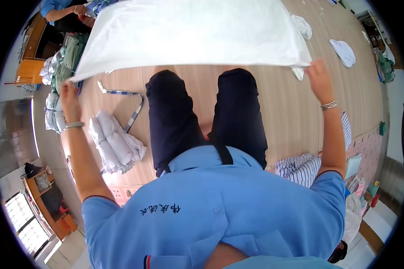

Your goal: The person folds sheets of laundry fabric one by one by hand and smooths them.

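A large white cloth sheet (197,36) is stretched out wide in front of my knees, its near edge pulled almost straight. My left hand (70,99) is closed on the near left corner. At the opposite corner, my right hand (319,81) pinches the cloth, slightly blurred. The far part of the sheet runs out of the top of the view. Left of my legs, near my left forearm, lies a bundle of rolled white cloths (114,141). A blue, white and grey strip (134,117) curves on the wooden surface beside it.
Striped folded cloth (298,168) lies by my right elbow. White pieces (343,53) rest farther right on the wood-patterned surface (292,114). Stacked white and green fabric bundles (69,60) line the left edge. Another person's arm (63,13) shows at the upper left.
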A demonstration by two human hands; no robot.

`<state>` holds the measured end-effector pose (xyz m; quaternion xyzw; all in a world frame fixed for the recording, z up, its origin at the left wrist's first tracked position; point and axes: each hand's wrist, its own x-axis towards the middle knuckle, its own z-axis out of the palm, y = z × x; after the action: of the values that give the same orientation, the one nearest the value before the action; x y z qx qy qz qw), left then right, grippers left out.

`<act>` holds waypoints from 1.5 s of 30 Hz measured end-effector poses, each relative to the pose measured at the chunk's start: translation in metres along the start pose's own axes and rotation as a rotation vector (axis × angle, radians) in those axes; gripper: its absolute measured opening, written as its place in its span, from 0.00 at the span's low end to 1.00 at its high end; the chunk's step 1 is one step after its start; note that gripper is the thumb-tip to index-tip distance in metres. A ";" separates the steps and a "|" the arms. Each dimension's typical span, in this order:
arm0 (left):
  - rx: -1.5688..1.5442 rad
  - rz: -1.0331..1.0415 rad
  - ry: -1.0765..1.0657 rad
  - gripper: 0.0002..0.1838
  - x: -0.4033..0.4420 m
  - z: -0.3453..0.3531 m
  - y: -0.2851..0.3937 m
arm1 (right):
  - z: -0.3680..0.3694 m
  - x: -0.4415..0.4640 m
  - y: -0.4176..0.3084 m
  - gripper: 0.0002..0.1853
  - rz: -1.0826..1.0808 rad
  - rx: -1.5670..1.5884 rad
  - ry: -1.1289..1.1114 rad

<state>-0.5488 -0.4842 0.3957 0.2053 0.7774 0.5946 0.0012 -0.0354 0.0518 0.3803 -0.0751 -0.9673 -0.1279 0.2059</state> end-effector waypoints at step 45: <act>-0.456 -1.176 -0.825 0.29 -0.196 0.081 0.005 | 0.248 0.154 -0.106 0.22 0.529 1.188 -0.519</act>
<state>-0.3480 -0.4709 0.3295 -0.0428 0.5528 0.5171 0.6520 -0.2894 0.0343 0.2023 -0.2109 -0.8405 0.4991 -0.0013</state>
